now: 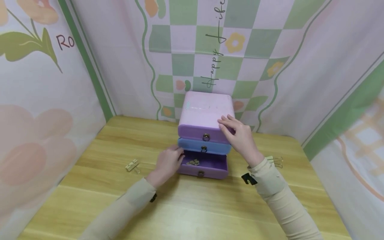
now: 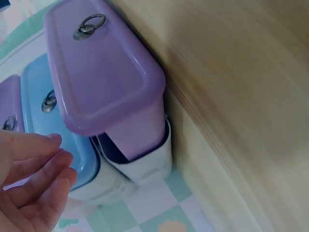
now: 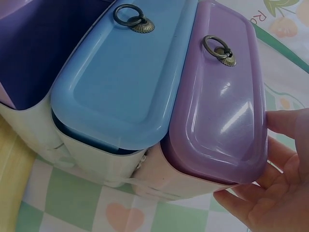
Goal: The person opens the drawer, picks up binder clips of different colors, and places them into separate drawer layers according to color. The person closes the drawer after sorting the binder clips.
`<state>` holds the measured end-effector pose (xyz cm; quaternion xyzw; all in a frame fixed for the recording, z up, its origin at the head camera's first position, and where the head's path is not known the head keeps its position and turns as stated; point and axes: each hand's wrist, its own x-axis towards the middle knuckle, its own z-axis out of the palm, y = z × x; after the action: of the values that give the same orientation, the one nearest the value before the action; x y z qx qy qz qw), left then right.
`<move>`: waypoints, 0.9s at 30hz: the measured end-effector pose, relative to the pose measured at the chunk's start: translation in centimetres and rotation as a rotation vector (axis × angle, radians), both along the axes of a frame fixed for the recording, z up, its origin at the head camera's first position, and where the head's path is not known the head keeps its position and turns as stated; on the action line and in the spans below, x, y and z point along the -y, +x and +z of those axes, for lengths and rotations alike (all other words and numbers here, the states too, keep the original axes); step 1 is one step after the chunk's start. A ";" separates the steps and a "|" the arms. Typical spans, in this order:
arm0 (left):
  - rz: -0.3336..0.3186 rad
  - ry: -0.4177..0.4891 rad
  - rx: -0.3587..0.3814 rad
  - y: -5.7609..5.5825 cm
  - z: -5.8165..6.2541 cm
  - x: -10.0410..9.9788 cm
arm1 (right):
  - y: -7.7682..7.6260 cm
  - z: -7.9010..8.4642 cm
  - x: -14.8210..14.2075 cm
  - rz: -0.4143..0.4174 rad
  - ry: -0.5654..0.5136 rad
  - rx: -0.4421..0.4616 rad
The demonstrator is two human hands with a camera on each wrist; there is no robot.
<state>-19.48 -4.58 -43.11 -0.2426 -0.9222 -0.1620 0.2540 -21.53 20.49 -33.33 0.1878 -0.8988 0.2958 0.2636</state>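
A small chest of drawers (image 1: 207, 111) with a pink top stands against the back curtain. Its bottom purple drawer (image 1: 214, 172) is pulled out, with gold binder clips (image 1: 193, 162) inside. The blue middle drawer (image 1: 220, 147) and the purple top drawer (image 1: 192, 132) are pushed in; each front carries a metal ring pull. My right hand (image 1: 240, 135) rests at the upper right edge of the chest, fingers extended on its top. Close to the left end of the blue drawer front is my left hand (image 2: 36, 181), fingers loosely bent and holding nothing.
On the wooden table (image 1: 198, 213) lie gold binder clips (image 1: 132, 165) to the left. More clips (image 1: 277, 161) lie to the right, partly hidden by the right cuff. Printed curtains (image 1: 132, 60) enclose the table at the back and sides.
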 end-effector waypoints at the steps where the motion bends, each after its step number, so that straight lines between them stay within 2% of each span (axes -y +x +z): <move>1: 0.006 0.011 -0.003 0.0 0.0 0.2 | 0.0 0.0 0.0 0.000 0.002 0.001; 7: 0.050 0.062 -0.043 0.2 0.3 1.8 | -0.2 -0.1 0.1 0.003 0.001 -0.005; 14: 0.099 0.080 -0.074 0.5 0.6 4.0 | -0.2 -0.1 0.0 0.000 -0.019 -0.009; 18: 0.129 0.079 -0.058 0.7 0.7 5.3 | -0.2 -0.1 0.0 -0.001 -0.020 -0.010; 27: 0.201 0.061 -0.026 1.1 -0.1 8.6 | -0.1 -0.1 0.0 0.002 -0.014 -0.022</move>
<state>-18.35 -13.22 -43.20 -0.1430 -0.9331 -0.1604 0.2884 -21.68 20.47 -33.45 0.1900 -0.8936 0.3003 0.2743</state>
